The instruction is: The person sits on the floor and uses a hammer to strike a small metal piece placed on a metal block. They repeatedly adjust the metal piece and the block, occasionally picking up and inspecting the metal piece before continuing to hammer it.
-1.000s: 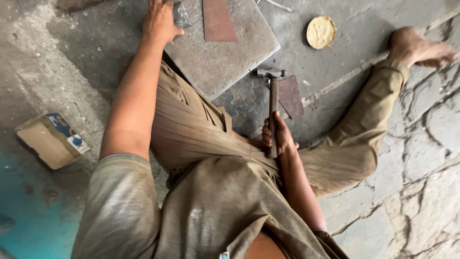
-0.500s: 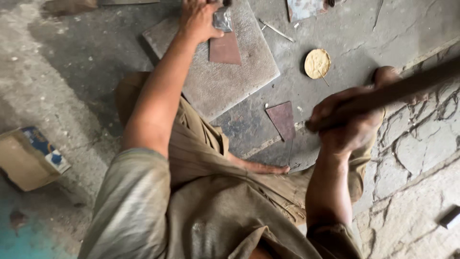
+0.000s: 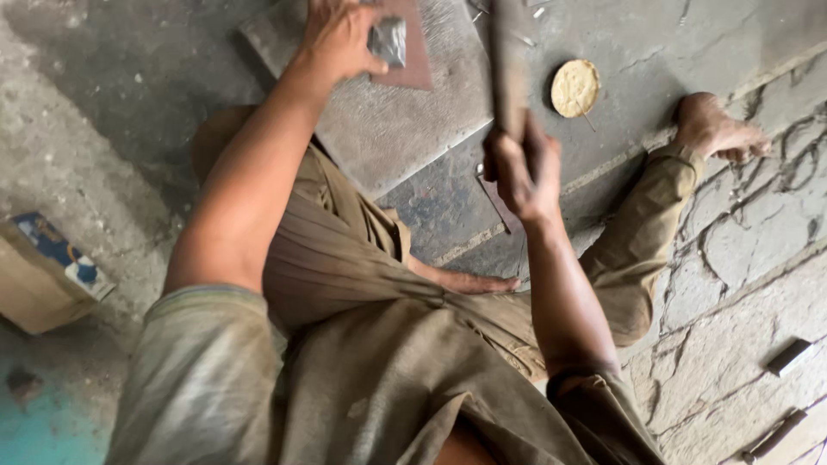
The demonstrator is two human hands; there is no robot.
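— Gripping what, the right hand?

— A dark hammer handle, fist clenched low on the shaft so the far end can swing; its head runs out of view at the top edge.

— And the left hand?

— Fingers pinched on a small grey metal piece, pressing it onto a reddish-brown sheet that lies on the stone slab. Held that way, I judge, to keep it from shifting and the fingers off to the left of the handle's line.

— What lies around?

— Right of the handle, a round yellowish disc on the floor, a bare foot beyond it. A cardboard box sits well apart at the left.
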